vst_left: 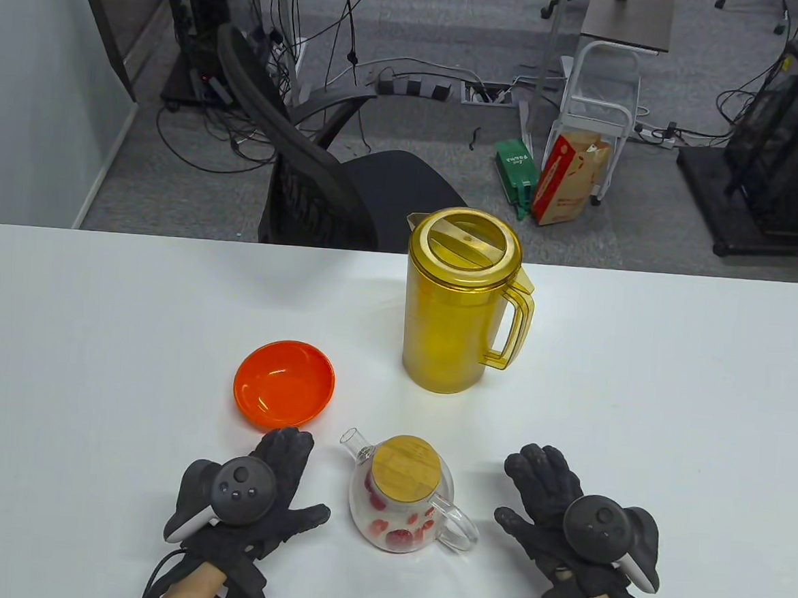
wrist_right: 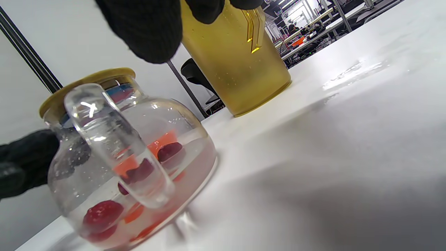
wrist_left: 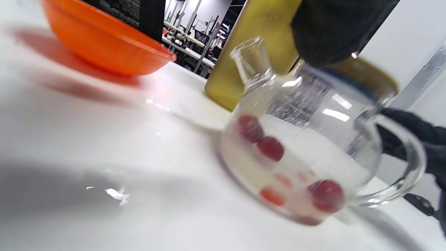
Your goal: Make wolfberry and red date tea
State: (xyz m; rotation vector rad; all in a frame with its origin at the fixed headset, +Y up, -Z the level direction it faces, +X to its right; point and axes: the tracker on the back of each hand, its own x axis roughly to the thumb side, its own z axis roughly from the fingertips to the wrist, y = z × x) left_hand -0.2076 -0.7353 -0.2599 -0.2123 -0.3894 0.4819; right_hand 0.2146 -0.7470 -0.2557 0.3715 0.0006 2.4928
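Glass teapot (vst_left: 401, 511) sits on the white surface (vst_left: 638, 397) near the front edge, between the two hands, bamboo lid (vst_left: 406, 469) on, spout (vst_left: 355, 441) pointing back-left, handle (vst_left: 458, 522) to the right; clear water inside with red dates (wrist_left: 271, 148) and smaller orange-red bits, likely wolfberries (wrist_right: 131, 163), floating and sunk

Left hand (vst_left: 259, 491) lies flat on the surface just left of the teapot, palm down, fingers (vst_left: 290, 445) spread and open, holding nothing; fingertips close to the orange bowl (vst_left: 284, 384), can't tell if touching. Right hand (vst_left: 561, 515) flat on the surface right of the teapot, fingers (vst_left: 541, 466) spread open, gripping nothing, near the handle but apart from it. Black tracker on the back of each hand

Orange bowl stands behind-left of the teapot, looks empty in table view. Tall amber pitcher (vst_left: 460, 303) with lid on stands upright behind the teapot, handle to the right, well apart from both hands

Beyond the surface: black office chair (vst_left: 325, 184), cables on grey floor, red carton (vst_left: 571, 181)
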